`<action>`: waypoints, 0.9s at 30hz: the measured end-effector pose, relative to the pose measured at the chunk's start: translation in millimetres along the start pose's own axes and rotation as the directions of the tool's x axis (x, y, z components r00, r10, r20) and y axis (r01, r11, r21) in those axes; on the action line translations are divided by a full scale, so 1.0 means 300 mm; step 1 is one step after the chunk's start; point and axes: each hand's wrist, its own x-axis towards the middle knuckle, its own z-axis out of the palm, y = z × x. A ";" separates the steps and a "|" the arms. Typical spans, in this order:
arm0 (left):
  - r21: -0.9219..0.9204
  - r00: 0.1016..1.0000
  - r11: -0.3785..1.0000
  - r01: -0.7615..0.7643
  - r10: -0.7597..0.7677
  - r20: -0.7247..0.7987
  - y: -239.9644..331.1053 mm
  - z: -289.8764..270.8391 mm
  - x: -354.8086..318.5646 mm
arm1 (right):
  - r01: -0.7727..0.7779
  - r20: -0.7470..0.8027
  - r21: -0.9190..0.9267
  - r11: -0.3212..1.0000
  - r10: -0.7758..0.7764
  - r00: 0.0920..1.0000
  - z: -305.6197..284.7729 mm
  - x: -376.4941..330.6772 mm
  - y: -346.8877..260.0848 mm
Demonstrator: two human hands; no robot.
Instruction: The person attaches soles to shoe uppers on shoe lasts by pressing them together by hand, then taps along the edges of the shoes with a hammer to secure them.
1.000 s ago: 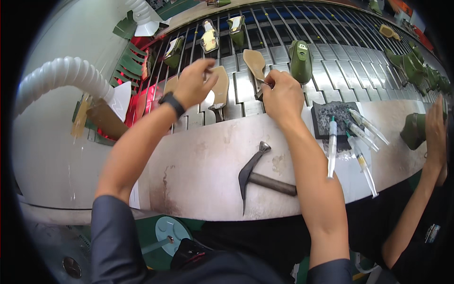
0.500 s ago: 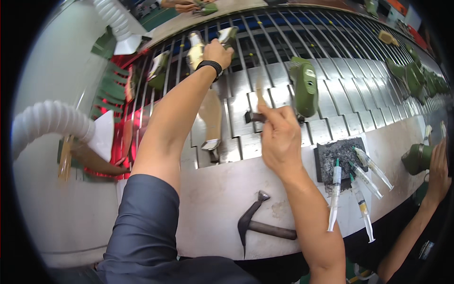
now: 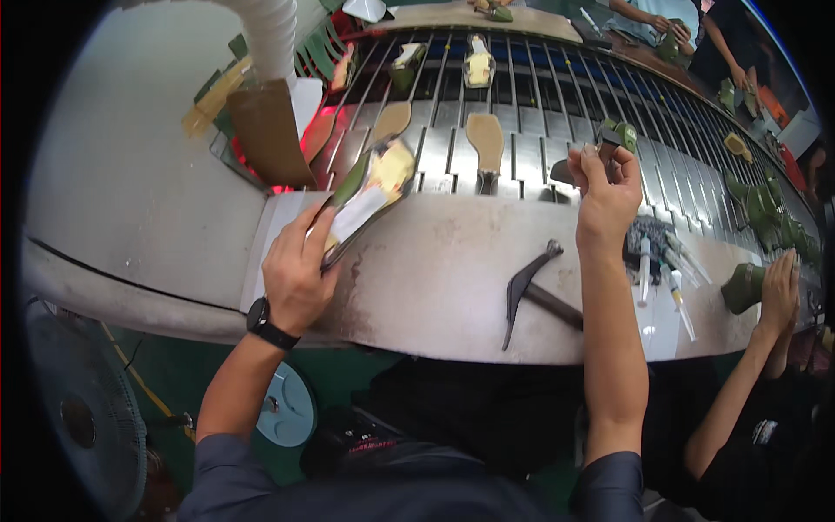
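My left hand (image 3: pixel 300 268), with a black watch on its wrist, grips one end of a green lasted shoe upper (image 3: pixel 381 178). The upper is tilted at the bench's far edge, its yellow-and-white underside turned up. Farther right, my right hand (image 3: pixel 606 202) is raised, fingers closed on a dark-heeled shoe sole (image 3: pixel 610 141), seen nearly edge-on and partly hidden by the fingers. Just behind it, a green shoe (image 3: pixel 628 137) is on the conveyor. Between my hands, a tan sole (image 3: pixel 485 141) with a dark heel lies on the conveyor slats.
A hammer (image 3: pixel 522 283) lies on the bench (image 3: pixel 426 278). Several syringes (image 3: pixel 644 270) rest on a dark pad. More lasted uppers (image 3: pixel 478 65) sit on the conveyor rods. A white duct hose (image 3: pixel 271 39) hangs at left. A co-worker's hands (image 3: pixel 780 291) touch a green shoe at right.
My left hand has come back from the conveyor rods toward me with the lasted upper. My right hand still holds the sole and appears farther right. The view has shifted.
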 end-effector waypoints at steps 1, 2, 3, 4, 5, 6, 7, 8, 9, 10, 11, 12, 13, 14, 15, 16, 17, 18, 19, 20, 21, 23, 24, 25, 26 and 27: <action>-0.062 0.994 0.997 0.045 -0.039 0.102 0.017 -0.037 -0.079 | -0.034 0.002 0.046 0.998 0.033 0.999 0.030 -0.079 -0.054; -0.111 0.976 0.989 0.098 -0.074 0.203 0.024 -0.060 -0.144 | -0.069 0.011 0.097 0.993 0.068 0.998 0.072 -0.178 -0.082; -0.138 0.976 0.985 0.101 -0.071 0.207 0.031 -0.056 -0.179 | -0.094 0.022 0.143 0.985 0.092 0.996 0.095 -0.282 -0.075; -0.238 0.975 0.958 0.158 -0.113 0.193 0.034 -0.048 -0.215 | -0.171 0.043 0.118 0.978 0.167 0.985 0.132 -0.407 -0.056; -0.336 0.971 0.919 0.208 -0.152 0.185 0.035 -0.035 -0.244 | -0.155 0.099 0.091 0.984 0.146 0.984 0.159 -0.530 -0.003; -0.394 0.973 0.891 0.228 -0.191 0.130 0.010 0.011 -0.258 | -0.247 0.149 0.028 0.969 0.240 0.959 0.171 -0.654 0.048; -0.410 0.972 0.882 0.232 -0.192 0.137 0.006 0.030 -0.250 | -0.339 0.192 -0.035 0.940 0.339 0.921 0.174 -0.731 0.078; -0.400 0.968 0.883 0.246 -0.204 0.145 0.009 0.041 -0.242 | -0.344 0.183 -0.052 0.938 0.347 0.920 0.162 -0.749 0.071; -0.386 0.964 0.884 0.262 -0.218 0.155 0.015 0.050 -0.243 | 0.004 0.269 -0.401 0.916 0.113 0.956 0.135 -0.751 0.052; -0.350 0.977 0.913 0.211 -0.181 0.116 0.016 0.068 -0.260 | 0.363 0.433 -0.640 0.677 -0.072 0.899 0.100 -0.745 0.040; -0.366 0.974 0.904 0.219 -0.183 0.132 0.018 0.074 -0.268 | 0.446 0.452 -0.713 0.542 -0.131 0.882 0.052 -0.711 0.039; -0.375 0.978 0.903 0.209 -0.184 0.103 0.014 0.077 -0.273 | 0.461 0.486 -0.740 0.490 -0.084 0.870 0.018 -0.694 0.029; -0.383 0.979 0.901 0.202 -0.189 0.070 0.008 0.083 -0.276 | 0.482 0.521 -0.760 0.437 -0.035 0.853 -0.003 -0.677 0.016; -0.383 0.982 0.905 0.185 -0.184 0.040 0.008 0.087 -0.277 | 0.427 0.513 -0.729 0.534 0.015 0.858 -0.009 -0.660 -0.008; -0.397 0.980 0.896 0.197 -0.192 0.052 0.006 0.093 -0.277 | 0.365 0.508 -0.692 0.623 0.061 0.859 -0.011 -0.633 -0.025; -0.394 0.982 0.900 0.186 -0.186 0.037 0.003 0.096 -0.278 | 0.318 0.497 -0.633 0.706 0.055 0.866 -0.021 -0.601 -0.024; -0.391 0.983 0.904 0.174 -0.181 0.020 0.009 0.100 -0.271 | 0.139 0.386 -0.411 0.901 0.034 0.922 -0.018 -0.569 0.007; -0.390 0.985 0.906 0.164 -0.173 0.012 0.005 0.096 -0.270 | -0.020 0.378 -0.291 0.956 0.134 0.916 0.014 -0.537 -0.019; -0.389 0.982 0.903 0.185 -0.188 0.029 -0.002 0.092 -0.282 | -0.184 0.383 -0.160 0.970 0.233 0.894 0.066 -0.502 -0.065; -0.393 0.982 0.902 0.181 -0.185 0.027 -0.003 0.100 -0.278 | -0.226 0.329 -0.068 0.972 0.236 0.914 0.133 -0.498 -0.078; -0.394 0.983 0.902 0.176 -0.181 0.025 -0.004 0.102 -0.275 | -0.233 0.329 -0.076 0.969 0.245 0.912 0.125 -0.502 -0.047; -0.407 0.981 0.894 0.188 -0.190 0.036 0.003 0.092 -0.265 | -0.226 0.389 -0.539 0.812 0.477 0.788 0.120 -0.518 0.013; -0.418 0.981 0.888 0.191 -0.192 0.039 -0.001 0.083 -0.257 | -0.231 0.252 -0.449 0.863 0.371 0.894 0.154 -0.562 0.011; -0.413 0.980 0.890 0.192 -0.193 0.040 -0.021 0.075 -0.253 | -0.233 0.255 -0.445 0.865 0.372 0.893 0.150 -0.559 0.026; -0.512 0.971 0.826 0.236 -0.223 0.088 -0.059 0.060 -0.245 | -0.249 0.253 -0.446 0.860 0.388 0.886 0.150 -0.559 0.047; -0.601 0.960 0.750 0.277 -0.244 0.138 -0.087 0.044 -0.224 | -0.264 0.251 -0.445 0.856 0.402 0.881 0.151 -0.553 0.059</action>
